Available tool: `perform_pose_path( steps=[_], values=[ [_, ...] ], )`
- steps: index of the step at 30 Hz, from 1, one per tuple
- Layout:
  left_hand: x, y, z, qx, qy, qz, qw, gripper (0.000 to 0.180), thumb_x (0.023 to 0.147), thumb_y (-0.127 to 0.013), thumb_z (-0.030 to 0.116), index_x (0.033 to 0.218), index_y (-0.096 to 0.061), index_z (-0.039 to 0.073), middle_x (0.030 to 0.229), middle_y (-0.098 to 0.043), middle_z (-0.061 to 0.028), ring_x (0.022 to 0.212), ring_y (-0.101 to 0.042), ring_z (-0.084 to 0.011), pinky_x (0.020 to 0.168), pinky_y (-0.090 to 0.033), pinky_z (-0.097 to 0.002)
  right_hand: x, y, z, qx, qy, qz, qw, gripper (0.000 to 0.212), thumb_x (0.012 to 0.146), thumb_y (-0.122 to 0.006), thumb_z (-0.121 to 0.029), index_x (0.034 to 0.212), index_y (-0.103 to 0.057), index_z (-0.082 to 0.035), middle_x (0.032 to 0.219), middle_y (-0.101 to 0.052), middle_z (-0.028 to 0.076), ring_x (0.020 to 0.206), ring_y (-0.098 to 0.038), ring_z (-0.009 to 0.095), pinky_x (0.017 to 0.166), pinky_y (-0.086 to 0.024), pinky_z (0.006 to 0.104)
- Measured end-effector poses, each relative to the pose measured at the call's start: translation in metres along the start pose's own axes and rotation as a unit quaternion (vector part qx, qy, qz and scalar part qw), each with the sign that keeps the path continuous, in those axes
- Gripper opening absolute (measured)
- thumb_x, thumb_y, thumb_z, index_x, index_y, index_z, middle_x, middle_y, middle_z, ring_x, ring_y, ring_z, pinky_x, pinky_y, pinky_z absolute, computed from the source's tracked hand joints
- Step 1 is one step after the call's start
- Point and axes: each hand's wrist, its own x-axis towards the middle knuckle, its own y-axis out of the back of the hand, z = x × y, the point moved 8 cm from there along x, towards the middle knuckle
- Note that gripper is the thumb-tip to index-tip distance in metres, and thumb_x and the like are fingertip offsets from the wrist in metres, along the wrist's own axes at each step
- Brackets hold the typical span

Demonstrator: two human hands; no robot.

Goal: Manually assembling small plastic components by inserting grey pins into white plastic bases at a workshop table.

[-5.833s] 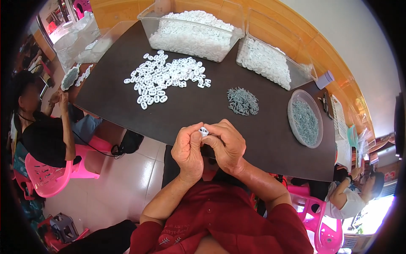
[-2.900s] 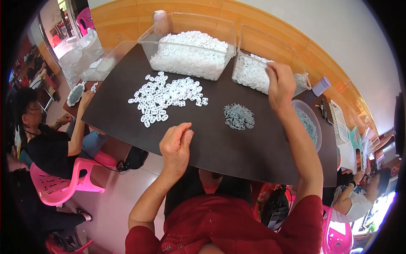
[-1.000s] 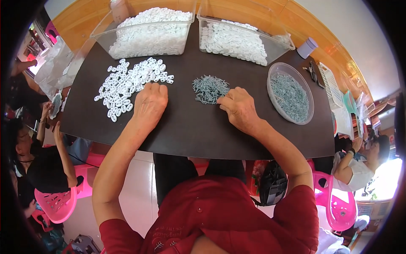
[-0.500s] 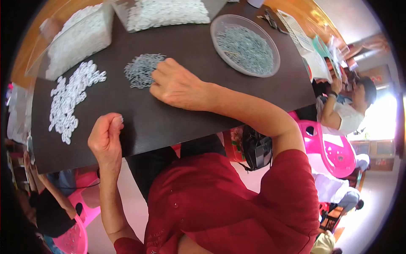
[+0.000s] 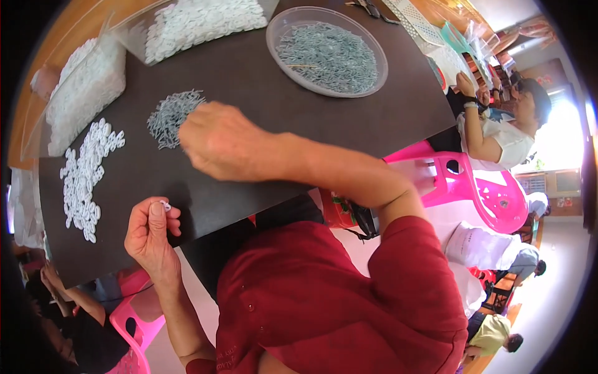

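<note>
Between the thumb and fingers of my left hand (image 5: pixel 152 227), a small white plastic piece (image 5: pixel 166 204) is pinched over the table's near edge. My right hand (image 5: pixel 223 142) is curled, knuckles up, just to the right of a small heap of thin grey nails (image 5: pixel 172 118). Its fingertips are hidden beneath it and slightly blurred, so what they hold cannot be made out. To the left, a loose spread of white oval plastic pieces (image 5: pixel 86 177) lies on the dark table (image 5: pixel 249 75).
A round clear tub (image 5: pixel 381 73) of grey nails stands at the far right. Two clear containers of white pieces, one at the far left (image 5: pixel 87 93) and one behind (image 5: pixel 205 25), flank the table. Pliers (image 5: pixel 374 9) lie at the back. A person (image 5: pixel 498 131) sits right, near a pink chair (image 5: pixel 492 193).
My right hand has drawn slightly back toward me from the nail heap. My left hand has turned, showing the white piece more. The whole view has shifted, moving the table's things leftward.
</note>
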Motion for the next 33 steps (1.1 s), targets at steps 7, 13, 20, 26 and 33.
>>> perform_pose_path(
  steps=[7,13,20,26,33],
  values=[
    [-0.001,-0.001,-0.009,-0.059,-0.014,0.026,0.998,0.019,0.091,-0.056,0.017,0.090,-0.058,-0.002,0.072,-0.058,-0.0035,0.059,-0.050,-0.0070,0.052,-0.040,-0.0192,-0.007,-0.028,-0.041,0.170,-0.088,0.102,0.976,0.018,0.066,-0.062,-0.007,0.071,-0.045,-0.004,0.072,-0.050,0.013,0.070,-0.048,0.032,0.065,-0.039,0.0399],
    [-0.003,-0.002,-0.013,-0.094,-0.025,0.019,0.995,0.019,0.092,-0.054,0.017,0.093,-0.055,-0.002,0.085,-0.059,-0.0057,0.077,-0.055,-0.0104,0.071,-0.047,-0.0240,-0.017,-0.021,-0.046,0.176,-0.127,0.156,0.964,0.015,0.072,-0.058,-0.005,0.071,-0.043,-0.004,0.071,-0.045,0.011,0.068,-0.043,0.028,0.065,-0.036,0.0381],
    [-0.012,-0.008,0.001,-0.003,-0.039,0.049,0.998,0.019,0.093,-0.054,0.016,0.092,-0.056,-0.002,0.080,-0.057,-0.0034,0.073,-0.051,-0.0083,0.066,-0.044,-0.0215,-0.027,-0.027,-0.042,0.234,-0.196,0.188,0.933,0.012,0.074,-0.056,-0.007,0.072,-0.046,-0.004,0.073,-0.048,0.014,0.072,-0.046,0.030,0.067,-0.036,0.0398],
    [-0.010,-0.009,-0.001,-0.065,-0.012,0.036,0.997,0.018,0.093,-0.054,0.015,0.092,-0.055,-0.003,0.079,-0.056,-0.0034,0.070,-0.050,-0.0076,0.063,-0.041,-0.0195,-0.035,-0.029,-0.037,0.315,-0.254,0.188,0.895,0.007,0.073,-0.058,-0.005,0.074,-0.052,-0.005,0.077,-0.050,0.012,0.077,-0.047,0.031,0.069,-0.038,0.0399],
    [-0.011,-0.011,0.006,-0.072,-0.015,0.036,0.997,0.017,0.091,-0.056,0.013,0.095,-0.056,-0.004,0.081,-0.057,-0.0047,0.072,-0.052,-0.0086,0.065,-0.043,-0.0205,-0.034,-0.020,-0.040,0.283,-0.238,0.246,0.896,0.011,0.073,-0.058,0.002,0.076,-0.051,-0.006,0.076,-0.049,0.009,0.075,-0.047,0.029,0.065,-0.040,0.0387]
  ],
)
